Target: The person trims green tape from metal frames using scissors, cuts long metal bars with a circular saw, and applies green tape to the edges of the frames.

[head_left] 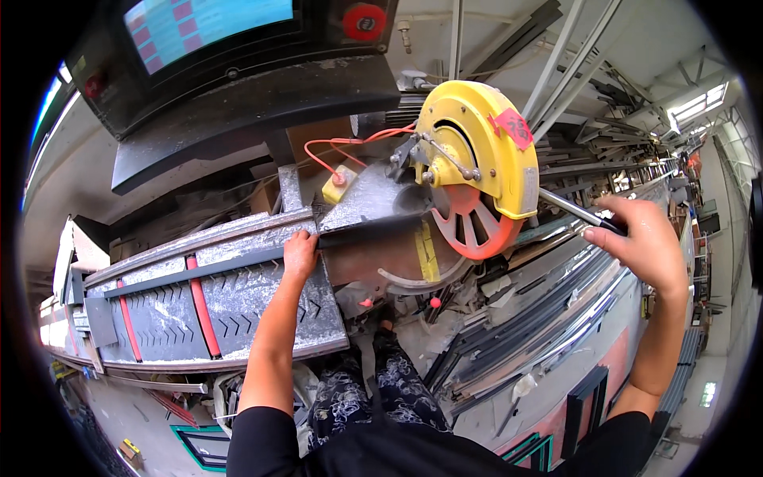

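Note:
My left hand (300,253) is on a long dark grey metal profile (214,270), its fingers bent over the bar near the bench's right end. The profile lies lengthwise along the metal bench (246,310), and its right part reaches toward the saw. My right hand (644,238) is closed round the black-ended handle (584,212) of a cut-off saw. A yellow guard (477,143) covers the top of this saw, with an orange-red slotted guard (475,226) below it. The blade's contact with the profile cannot be made out.
A dark control panel with a lit screen (207,28) and a red button (366,22) overhangs the back left. An orange cord runs to a yellow box (339,184) beside the saw. Many long metal profiles (540,318) lie at the right. Green-edged frames (199,445) rest on the floor.

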Available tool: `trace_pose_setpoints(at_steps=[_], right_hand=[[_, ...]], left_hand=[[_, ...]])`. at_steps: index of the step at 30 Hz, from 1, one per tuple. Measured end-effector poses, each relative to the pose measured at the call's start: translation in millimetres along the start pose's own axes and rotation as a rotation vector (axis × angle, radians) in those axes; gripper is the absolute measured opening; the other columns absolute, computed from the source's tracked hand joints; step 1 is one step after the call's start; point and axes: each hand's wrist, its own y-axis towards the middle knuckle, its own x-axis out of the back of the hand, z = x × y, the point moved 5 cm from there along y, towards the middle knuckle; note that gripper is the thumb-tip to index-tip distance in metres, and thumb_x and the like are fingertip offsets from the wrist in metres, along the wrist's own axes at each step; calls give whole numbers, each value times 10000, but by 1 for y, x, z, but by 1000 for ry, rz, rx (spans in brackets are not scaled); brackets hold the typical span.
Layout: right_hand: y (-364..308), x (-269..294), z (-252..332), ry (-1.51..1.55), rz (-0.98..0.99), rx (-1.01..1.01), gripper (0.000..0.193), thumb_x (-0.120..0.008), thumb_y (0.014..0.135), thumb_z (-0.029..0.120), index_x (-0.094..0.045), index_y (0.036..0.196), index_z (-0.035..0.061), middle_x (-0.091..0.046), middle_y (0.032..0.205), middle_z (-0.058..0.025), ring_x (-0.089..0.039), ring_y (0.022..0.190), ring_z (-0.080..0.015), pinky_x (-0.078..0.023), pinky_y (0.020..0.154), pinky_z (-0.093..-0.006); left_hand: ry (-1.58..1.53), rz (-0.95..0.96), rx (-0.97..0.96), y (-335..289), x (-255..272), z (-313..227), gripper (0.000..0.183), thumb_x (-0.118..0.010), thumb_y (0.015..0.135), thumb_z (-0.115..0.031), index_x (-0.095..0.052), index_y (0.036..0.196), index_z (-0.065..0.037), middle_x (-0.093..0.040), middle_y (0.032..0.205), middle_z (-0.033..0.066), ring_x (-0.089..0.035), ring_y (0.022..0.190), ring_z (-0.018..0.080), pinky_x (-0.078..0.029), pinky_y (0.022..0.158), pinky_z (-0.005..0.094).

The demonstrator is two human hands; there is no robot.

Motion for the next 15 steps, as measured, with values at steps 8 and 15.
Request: trace_pose_setpoints(at_steps=[8,15], right_hand=[[-45,-53,-24,-168,-253,68,436,-751,811,356,-635,1030,-1,-648,792,-186,-646,741,-365,-503,665,-448],[-100,-186,-52,232,-134,-217,443,-759,805,304,-609,1116,27,-659,788,-195,-656,745,-397,-525,670,-440]], left_hand=[[-55,-12,21,1,-4,-5,350,-782,720,-186,-672,1047,-130,-606,991,92,-569,1011,320,-473,798,462],[-25,-8,-7,2,-12,1,369,-771,721,-171,-659,1071,-140,-589,1003,92,-563,1015,316,-466,802,462]])
